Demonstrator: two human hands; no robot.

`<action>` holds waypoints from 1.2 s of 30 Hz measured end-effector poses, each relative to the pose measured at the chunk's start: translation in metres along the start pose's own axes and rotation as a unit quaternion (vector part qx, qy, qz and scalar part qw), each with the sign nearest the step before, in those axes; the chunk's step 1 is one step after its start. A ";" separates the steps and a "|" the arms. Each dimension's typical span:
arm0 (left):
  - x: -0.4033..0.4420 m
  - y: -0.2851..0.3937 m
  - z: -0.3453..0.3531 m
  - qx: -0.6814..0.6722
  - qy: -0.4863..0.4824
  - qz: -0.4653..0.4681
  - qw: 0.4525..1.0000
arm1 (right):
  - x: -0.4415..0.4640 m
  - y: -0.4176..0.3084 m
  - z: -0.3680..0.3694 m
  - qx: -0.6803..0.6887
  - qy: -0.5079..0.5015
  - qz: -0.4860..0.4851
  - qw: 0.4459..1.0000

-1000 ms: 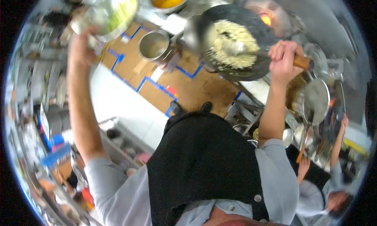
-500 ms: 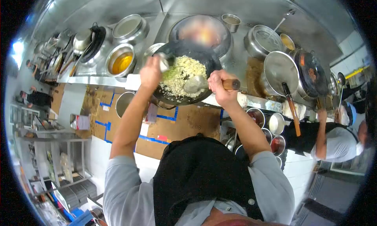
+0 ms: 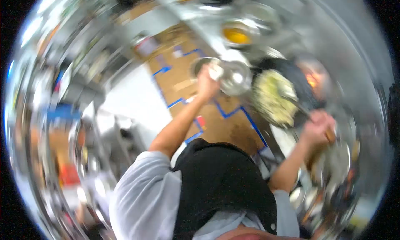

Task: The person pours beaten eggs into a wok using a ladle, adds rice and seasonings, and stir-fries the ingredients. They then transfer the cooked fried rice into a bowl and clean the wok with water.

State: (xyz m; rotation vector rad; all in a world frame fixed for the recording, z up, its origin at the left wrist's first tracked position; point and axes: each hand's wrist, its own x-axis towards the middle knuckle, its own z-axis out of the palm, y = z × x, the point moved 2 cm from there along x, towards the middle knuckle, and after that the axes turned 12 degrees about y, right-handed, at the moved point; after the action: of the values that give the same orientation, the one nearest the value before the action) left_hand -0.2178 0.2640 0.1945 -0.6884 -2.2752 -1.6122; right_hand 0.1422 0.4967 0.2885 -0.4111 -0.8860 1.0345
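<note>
My left hand [image 3: 207, 82] is closed around a white cloth [image 3: 215, 72], away from the stove and over the cardboard-covered floor. Right beside the cloth is a shiny round metal bowl [image 3: 235, 78]; blur hides whether my fingers also grip it. My right hand [image 3: 318, 129] is wrapped round the wooden handle of a metal wok ladle [image 3: 286, 92]. The ladle's head rests in pale, chopped food with some green, probably fried rice [image 3: 273, 100]. A black wok [image 3: 301, 79] holds this food on the stove.
An orange flame [image 3: 312, 79] glows beside the wok. Behind it stands a metal pot of yellow liquid [image 3: 236, 35]. A strainer [image 3: 339, 160] lies beyond my right hand. Blue-taped cardboard [image 3: 183, 83] covers the floor. Metal shelving [image 3: 83, 81] is blurred at left.
My view has swung left. My left hand with the cloth has moved away from the wok toward the floor side. My right hand still grips the ladle in the food.
</note>
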 end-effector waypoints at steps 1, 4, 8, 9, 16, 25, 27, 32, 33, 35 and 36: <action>-0.017 -0.024 -0.036 -0.009 0.001 -0.049 0.999 | 0.001 0.020 0.008 -0.099 -0.032 -0.071 0.992; -0.066 -0.111 -0.163 0.160 -0.075 -0.150 0.973 | 0.025 0.076 0.003 -0.270 -0.135 -0.186 0.935; -0.176 -0.229 -0.364 0.211 0.104 -0.287 0.929 | 0.012 0.032 0.057 -0.291 0.041 -0.072 0.953; -0.220 -0.274 -0.416 0.202 0.147 -0.306 0.919 | 0.006 0.039 0.061 -0.316 0.047 -0.084 0.944; -0.404 -0.176 -0.690 0.041 0.733 -0.398 0.550 | -0.013 0.072 0.064 -0.418 0.001 -0.030 0.908; -0.530 -0.209 -0.789 -0.073 0.913 -0.274 0.292 | -0.070 0.044 0.098 -0.395 0.043 -0.056 0.916; -0.515 -0.229 -0.761 0.018 0.837 -0.321 0.443 | -0.058 0.045 0.094 -0.403 0.070 -0.058 0.911; -0.361 -0.244 -0.608 0.125 0.421 -0.564 0.699 | -0.028 0.033 0.100 -0.296 0.209 -0.053 0.930; -0.340 -0.258 -0.569 0.134 0.358 -0.541 0.749 | -0.053 0.024 0.120 -0.395 0.212 -0.076 0.891; -0.283 -0.271 -0.490 0.046 0.176 -0.572 0.800 | -0.061 0.055 0.090 -0.488 0.116 -0.103 0.859; -0.254 -0.262 -0.448 0.000 0.119 -0.560 0.820 | -0.044 0.084 0.059 -0.483 0.017 -0.114 0.868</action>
State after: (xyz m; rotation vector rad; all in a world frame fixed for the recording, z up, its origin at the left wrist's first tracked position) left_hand -0.1623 -0.2828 0.0163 1.0491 -2.5687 -1.8908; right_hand 0.0380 0.4927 0.2486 -1.1260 -1.3542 0.2897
